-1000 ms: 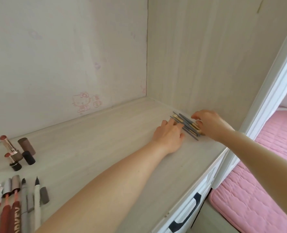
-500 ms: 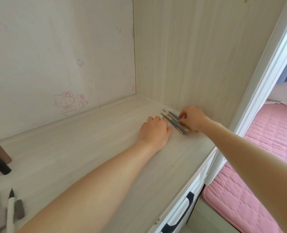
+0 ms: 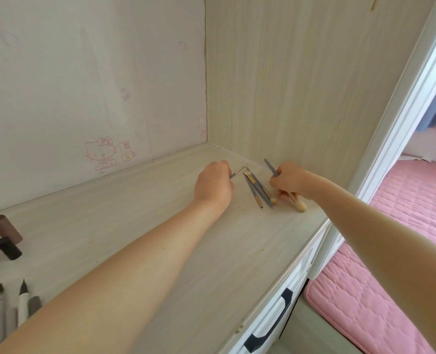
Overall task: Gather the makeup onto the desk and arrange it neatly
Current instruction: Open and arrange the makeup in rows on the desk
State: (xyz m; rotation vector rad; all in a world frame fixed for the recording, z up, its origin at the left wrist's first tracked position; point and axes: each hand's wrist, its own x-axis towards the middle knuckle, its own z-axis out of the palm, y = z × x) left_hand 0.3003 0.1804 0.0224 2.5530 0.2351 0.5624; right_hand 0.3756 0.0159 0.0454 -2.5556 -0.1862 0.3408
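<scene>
**Two hands, one fan of brushes between them**

Both hands worked at the far right corner of the desk [image 3: 160, 226], close under the side panel [image 3: 301, 98]. The left hand [image 3: 213, 186] had its fingers curled round a thin brush [image 3: 238, 172], whose pale end stuck out up and to the right of the knuckles. The right hand [image 3: 292, 178] was closed on a grey-handled brush [image 3: 270, 166], with the handle pointing up and away from the fist. A rounded pale brush head [image 3: 300, 206] showed below that hand, touching the desk. Whether it belonged to the same brush or to a second one under the palm could not be told from this angle.

A few loose brushes [image 3: 259, 191] lay flat on the desk in the gap between the two hands, touching one another in a narrow fan. Their long axes ran on a diagonal, from far-left to near-right. The far ends sat just beside the left fingertips and the near ends just beside the right hand. Neither hand was clearly the nearer, since each was close to one end of the pile. A pick-up from the left would probably meet the far ends first, and one from the right the near ends.

Well apart, at the left edge of the desk, the lipsticks [image 3: 6, 236] and the liner pens [image 3: 22, 300] lay in their own groups. Judging by that, the brushes were the part not yet lined up.
</scene>
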